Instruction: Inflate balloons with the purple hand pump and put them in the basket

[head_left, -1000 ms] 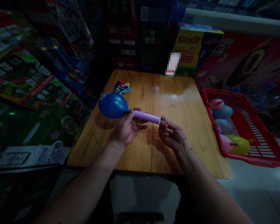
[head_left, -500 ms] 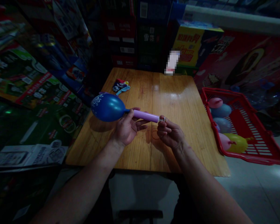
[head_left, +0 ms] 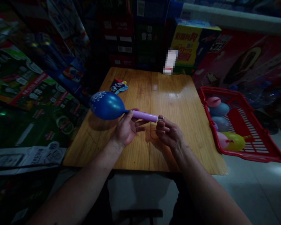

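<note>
A lilac hand balloon pump (head_left: 145,116) is held level above the wooden table (head_left: 173,103). On its left end sits a blue balloon (head_left: 107,105), swollen round, with a white swirl print. My left hand (head_left: 126,128) pinches the balloon's neck at the pump's tip with thumb and forefinger, its other fingers loosely under the barrel. The pump's white handle, close to the barrel's right end, is between the fingers of my right hand (head_left: 170,131). Flat balloons (head_left: 119,86) in dark blue, red, yellow and light blue lie in a small pile beyond the blue balloon.
At the table's right stands a red plastic basket (head_left: 250,109) holding several inflated balloons, among them a yellow balloon (head_left: 235,141). Stacked cartons (head_left: 120,29) and a yellow box (head_left: 186,40) border the far edge. Green beer cartons (head_left: 46,125) crowd the left side.
The whole view has shifted slightly, so the table and basket appear a little further left. Both hands keep the same hold, and the pump handle stays pushed in near the barrel.
</note>
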A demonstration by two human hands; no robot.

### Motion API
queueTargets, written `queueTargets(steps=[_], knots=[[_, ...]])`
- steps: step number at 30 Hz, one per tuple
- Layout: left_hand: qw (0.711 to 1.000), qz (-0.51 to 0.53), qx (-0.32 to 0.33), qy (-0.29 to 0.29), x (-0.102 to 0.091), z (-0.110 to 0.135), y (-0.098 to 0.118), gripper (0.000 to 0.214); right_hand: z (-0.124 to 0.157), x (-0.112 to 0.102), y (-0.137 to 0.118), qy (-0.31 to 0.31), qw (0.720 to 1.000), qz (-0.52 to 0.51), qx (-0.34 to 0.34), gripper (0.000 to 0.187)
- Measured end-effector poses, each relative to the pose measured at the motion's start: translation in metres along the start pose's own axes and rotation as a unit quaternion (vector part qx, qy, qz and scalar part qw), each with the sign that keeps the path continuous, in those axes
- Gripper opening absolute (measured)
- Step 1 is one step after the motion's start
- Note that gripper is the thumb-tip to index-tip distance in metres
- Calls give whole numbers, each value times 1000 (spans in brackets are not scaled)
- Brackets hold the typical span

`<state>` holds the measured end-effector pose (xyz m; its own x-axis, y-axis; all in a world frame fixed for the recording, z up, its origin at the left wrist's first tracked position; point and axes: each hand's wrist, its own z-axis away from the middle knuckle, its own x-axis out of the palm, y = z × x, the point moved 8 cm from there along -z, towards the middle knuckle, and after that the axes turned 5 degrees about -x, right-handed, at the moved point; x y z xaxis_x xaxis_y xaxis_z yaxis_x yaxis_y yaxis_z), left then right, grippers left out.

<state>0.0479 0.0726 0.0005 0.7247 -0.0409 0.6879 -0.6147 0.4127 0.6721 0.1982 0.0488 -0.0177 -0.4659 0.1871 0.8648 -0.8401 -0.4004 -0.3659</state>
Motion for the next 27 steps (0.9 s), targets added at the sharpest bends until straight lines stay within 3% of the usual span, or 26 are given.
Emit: queueTargets(steps=[7,11,14,17,22,24,27], knots=[[997,5,59,54,-22,-4,32,32,17,6,-41,8,999,20,-50,16],[1000,12,21,-3,-7,2,13,32,12,6,-20,3,999,14,-31,13],[1000,27,3,-2,-2,4,-1,29,7,8,-1,-14,999,28,-5,10],[1000,15,15,15,-6,2,6,27,9,9,-8,-11,999,51,-5,8],[996,22,72,54,-20,1,34,29,19,8,-43,-4,996,64,-59,14],[996,20,77,39,-17,4,31,29,18,8,-41,-7,996,54,-71,14],[999,8,40,4,-7,8,13,27,13,10,-15,-22,997,63,-42,7]])
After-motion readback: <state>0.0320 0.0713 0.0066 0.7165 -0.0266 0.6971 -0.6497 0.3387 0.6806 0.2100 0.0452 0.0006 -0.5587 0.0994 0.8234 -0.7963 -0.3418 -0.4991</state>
